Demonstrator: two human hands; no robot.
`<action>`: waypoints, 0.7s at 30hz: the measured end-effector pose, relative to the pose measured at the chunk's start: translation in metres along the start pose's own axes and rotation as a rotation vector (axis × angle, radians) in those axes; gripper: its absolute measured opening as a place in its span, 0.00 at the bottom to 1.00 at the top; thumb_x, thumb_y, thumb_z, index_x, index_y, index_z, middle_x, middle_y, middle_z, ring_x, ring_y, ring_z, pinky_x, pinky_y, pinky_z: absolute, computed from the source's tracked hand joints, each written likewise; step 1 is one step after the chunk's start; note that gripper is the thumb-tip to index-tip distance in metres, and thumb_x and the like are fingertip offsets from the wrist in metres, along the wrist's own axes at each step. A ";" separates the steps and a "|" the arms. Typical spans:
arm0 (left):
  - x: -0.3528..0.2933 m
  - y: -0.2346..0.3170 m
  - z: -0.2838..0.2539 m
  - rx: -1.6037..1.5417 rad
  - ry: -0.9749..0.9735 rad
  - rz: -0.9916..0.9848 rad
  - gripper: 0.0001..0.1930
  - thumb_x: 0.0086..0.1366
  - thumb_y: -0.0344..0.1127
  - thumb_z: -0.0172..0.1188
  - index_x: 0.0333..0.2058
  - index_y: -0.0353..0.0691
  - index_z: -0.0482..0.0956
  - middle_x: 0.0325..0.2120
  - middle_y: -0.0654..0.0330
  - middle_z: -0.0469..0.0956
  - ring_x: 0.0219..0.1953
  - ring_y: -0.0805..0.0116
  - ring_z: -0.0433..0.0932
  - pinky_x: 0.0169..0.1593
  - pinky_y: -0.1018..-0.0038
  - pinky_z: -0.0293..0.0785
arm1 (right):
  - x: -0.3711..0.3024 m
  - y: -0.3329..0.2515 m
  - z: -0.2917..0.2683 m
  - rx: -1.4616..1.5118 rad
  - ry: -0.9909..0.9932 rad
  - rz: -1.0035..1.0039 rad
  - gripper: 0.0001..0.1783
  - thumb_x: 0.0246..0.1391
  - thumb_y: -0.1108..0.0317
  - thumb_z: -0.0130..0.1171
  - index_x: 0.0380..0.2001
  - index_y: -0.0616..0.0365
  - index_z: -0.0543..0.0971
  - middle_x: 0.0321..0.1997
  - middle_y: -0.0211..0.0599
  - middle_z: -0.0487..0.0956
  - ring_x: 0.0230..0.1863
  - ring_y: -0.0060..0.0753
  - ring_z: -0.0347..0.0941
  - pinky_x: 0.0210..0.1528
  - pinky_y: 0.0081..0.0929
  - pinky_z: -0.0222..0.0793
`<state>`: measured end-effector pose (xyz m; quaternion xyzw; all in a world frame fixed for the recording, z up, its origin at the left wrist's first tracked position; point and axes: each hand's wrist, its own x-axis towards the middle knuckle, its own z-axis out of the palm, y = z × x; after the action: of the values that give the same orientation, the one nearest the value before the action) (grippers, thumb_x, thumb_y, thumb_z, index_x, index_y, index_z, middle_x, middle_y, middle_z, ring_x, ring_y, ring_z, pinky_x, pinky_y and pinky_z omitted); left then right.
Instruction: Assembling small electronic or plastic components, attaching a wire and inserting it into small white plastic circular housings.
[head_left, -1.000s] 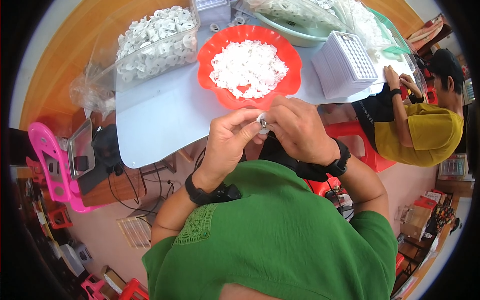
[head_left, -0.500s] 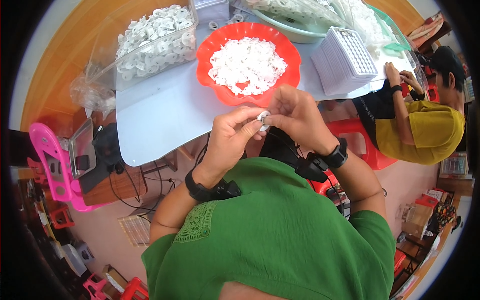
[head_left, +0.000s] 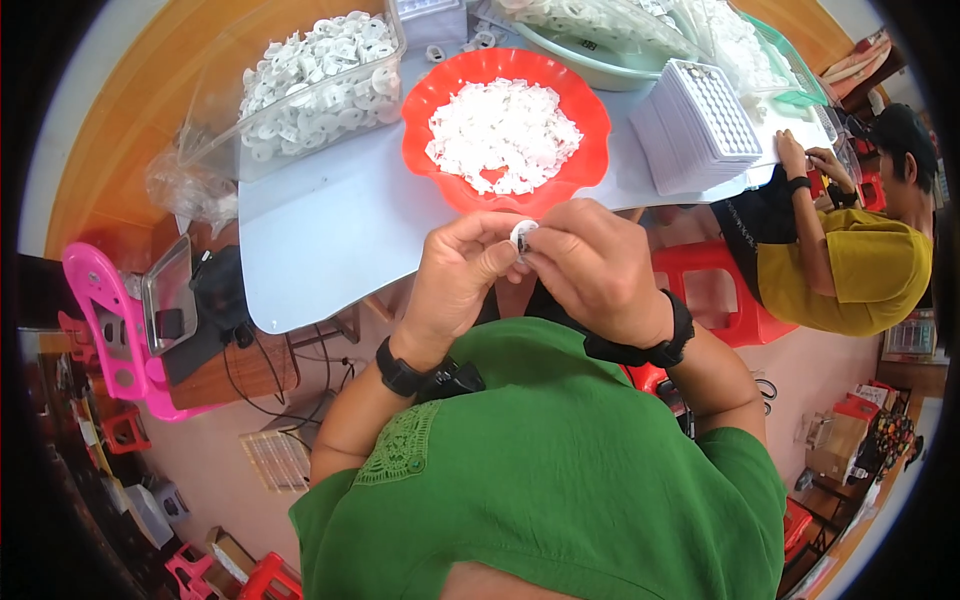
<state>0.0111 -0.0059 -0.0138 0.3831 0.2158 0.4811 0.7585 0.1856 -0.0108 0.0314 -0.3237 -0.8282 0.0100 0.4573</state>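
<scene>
Pale blue table (head_left: 330, 240) over pinkish floor (head_left: 215, 490), red stool (head_left: 752, 317) alongside

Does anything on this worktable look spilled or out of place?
Mildly: a few loose white parts lie on the table just beyond the red bowl, outside any container, unlike those heaped in the clear bin. Whether spilled or set there, I can't tell.

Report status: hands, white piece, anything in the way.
Left hand pinches white piece. Right hand at its right side, exact hold unclear. Piece on near side of red bowl. No obstruction seen between hands.
</scene>
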 end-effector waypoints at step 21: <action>-0.006 -0.004 0.010 0.249 0.063 0.064 0.10 0.60 0.27 0.62 0.41 0.33 0.78 0.28 0.65 0.78 0.28 0.83 0.72 0.32 0.84 0.70 | -0.003 -0.002 0.000 -0.031 -0.144 -0.057 0.12 0.31 0.81 0.60 0.25 0.65 0.72 0.28 0.39 0.73 0.24 0.37 0.72 0.24 0.30 0.70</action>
<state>0.0175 -0.0163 -0.0106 0.4656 0.2853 0.4864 0.6821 0.1861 -0.0141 0.0297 -0.3052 -0.8680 0.0076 0.3916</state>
